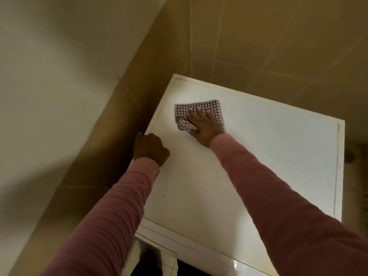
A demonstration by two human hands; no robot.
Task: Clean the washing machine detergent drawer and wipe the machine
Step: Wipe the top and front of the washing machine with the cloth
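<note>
The white washing machine top (268,156) fills the middle of the view. A purple-and-white checked cloth (199,113) lies flat on its far left part. My right hand (203,126) presses on the cloth with its fingers spread out straight. My left hand (149,149) rests at the machine's left edge, its fingers curled over the rim. At the bottom, the front of the machine shows a dark opening (147,261); what is inside it cannot be made out.
Tan wall tiles (278,46) rise behind the machine. A cream wall (49,76) stands close on the left, with a narrow tiled gap between it and the machine. A dark round fitting (348,155) shows at the right edge.
</note>
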